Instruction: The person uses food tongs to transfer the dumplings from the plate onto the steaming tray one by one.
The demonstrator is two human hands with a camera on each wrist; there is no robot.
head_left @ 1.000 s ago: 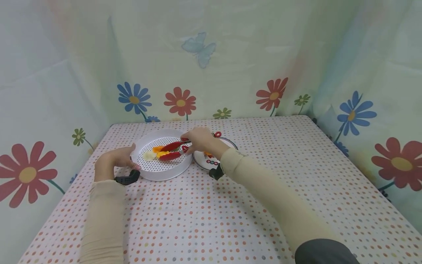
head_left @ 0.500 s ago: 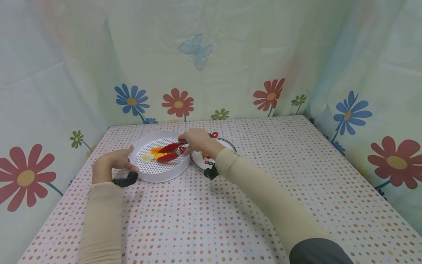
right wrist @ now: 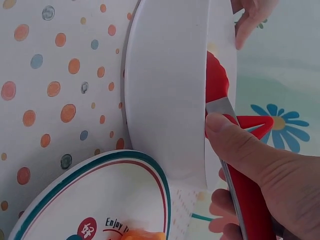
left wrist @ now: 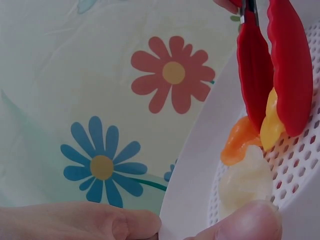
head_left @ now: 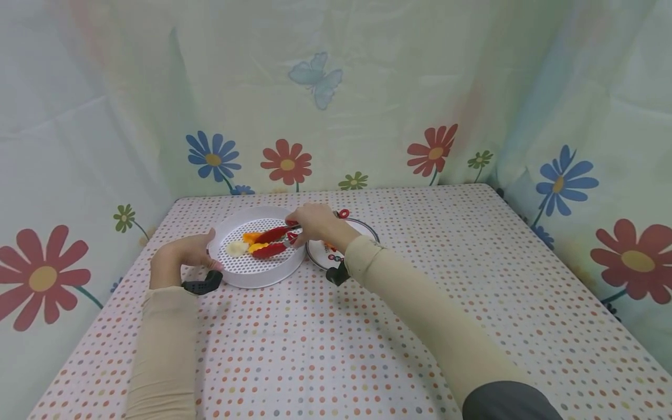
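At the far left of the table stands a round white steamer basket (head_left: pixel 262 280) with a perforated bottom. My left hand (head_left: pixel 191 252) holds its left side, thumb (left wrist: pixel 245 225) at the inside of the rim and fingers outside. My right hand (head_left: pixel 317 223) grips red-tipped tongs (head_left: pixel 270 249) by the handles and reaches over the basket's right rim. Inside, a pale dumpling (left wrist: pixel 245 182), an orange dumpling (left wrist: pixel 239 142) and a yellow dumpling (left wrist: pixel 270 131) lie together. The tong tips straddle the yellow one, right at the orange one.
Directly right of the basket is a white plate (right wrist: pixel 100 195) with a dark green rim and printed lettering. Something orange (right wrist: pixel 145 235) lies on it, partly under my right hand in the head view. Flower-printed curtains (head_left: pixel 367 116) enclose the dotted tablecloth (head_left: pixel 294 356) on three sides.
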